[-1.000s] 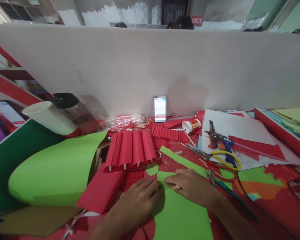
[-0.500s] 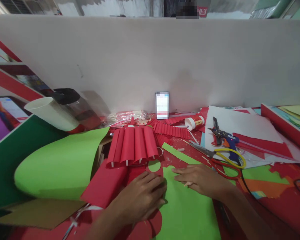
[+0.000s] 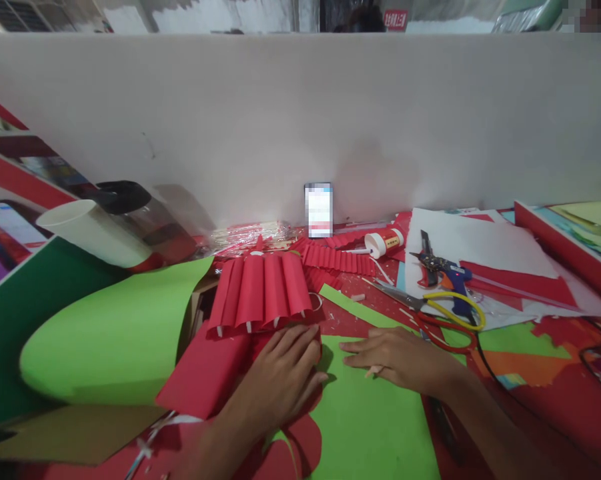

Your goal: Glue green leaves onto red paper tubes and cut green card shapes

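Note:
A light green sheet [image 3: 370, 427] lies flat at the front centre. On its upper part rests my right hand [image 3: 400, 360], fingers stretched to the left, with a small pale piece [image 3: 374, 371] under or between them. My left hand [image 3: 285, 367] lies palm down at the sheet's left edge, over red paper, its fingers spread. Just beyond it stands a pleated red paper piece [image 3: 263, 290] with white tips along its lower edge. Red rounded paper shapes [image 3: 307, 443] show beneath my left wrist, with a thin green strip beside them.
Scissors [image 3: 430, 310] and a blue glue gun [image 3: 450, 273] lie at right near white sheets [image 3: 485, 247]. A phone [image 3: 319, 210] leans on the white partition [image 3: 260, 120]. A rolled green sheet [image 3: 105, 333], a white cup [image 3: 95, 233] and a cutter [image 3: 445, 430] are also there.
My left hand has moved slightly up and its fingers have spread, now covering the green circle seen before. A thin green strip shows below it. The view has shifted a little.

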Demonstrator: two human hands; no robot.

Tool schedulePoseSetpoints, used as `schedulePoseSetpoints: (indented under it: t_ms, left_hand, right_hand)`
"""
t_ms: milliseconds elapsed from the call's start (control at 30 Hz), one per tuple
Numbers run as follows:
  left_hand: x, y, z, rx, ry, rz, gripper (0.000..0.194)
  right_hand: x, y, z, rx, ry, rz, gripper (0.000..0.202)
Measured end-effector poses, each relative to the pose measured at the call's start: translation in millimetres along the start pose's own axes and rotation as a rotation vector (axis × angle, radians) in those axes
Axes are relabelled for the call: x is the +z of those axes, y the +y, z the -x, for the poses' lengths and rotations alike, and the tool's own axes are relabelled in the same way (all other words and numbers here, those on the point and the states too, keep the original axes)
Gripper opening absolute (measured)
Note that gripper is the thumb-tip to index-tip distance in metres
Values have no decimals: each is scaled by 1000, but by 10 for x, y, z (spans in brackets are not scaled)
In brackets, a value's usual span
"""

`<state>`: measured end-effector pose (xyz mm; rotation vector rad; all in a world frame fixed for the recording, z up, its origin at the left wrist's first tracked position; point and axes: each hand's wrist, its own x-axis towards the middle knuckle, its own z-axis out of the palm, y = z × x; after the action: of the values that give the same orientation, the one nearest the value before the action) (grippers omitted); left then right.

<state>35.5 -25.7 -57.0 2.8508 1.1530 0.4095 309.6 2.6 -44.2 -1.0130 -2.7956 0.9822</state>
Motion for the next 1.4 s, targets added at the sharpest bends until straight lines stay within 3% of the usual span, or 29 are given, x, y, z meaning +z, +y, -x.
schedulePoseSetpoints:
  t_ms: [167,233,333,533,867,1000,1100,1233,1400]
  left_hand:
    - [-10,28,-13,126,-14,27,40]
    - [-13,22,-18,113,-6,27,42]
    - [-17,10,-16,97,26,23,38]
    - [10,94,-16,257,1,75,34]
    - [-21,157,-55,212,-55,126,28]
    - [-38,189,-54,173,-91,131,27]
    - [-43,211,-60,146,-110,136,28]
    - [-48,223,-77,135,-113,149,31]
    - [-51,234,-103,132,-84,150,38]
  right_hand:
    - [-4,-7,5,-2,6,-14,46]
    - [-7,-9,12,0,4,-22,46]
    - [-11,-11,16,0,-6,-23,46]
    - [-43,-46,3,1,-10,-17,42]
    - [-56,-65,20,-5,8,-72,41]
    - [-113,-81,68,83,159,-200,36]
    - [-173,-113,129,232,318,-396,49]
    - [-169,-125,152,339,423,-664,57]
    - [-52,-80,52,316,550,-827,60]
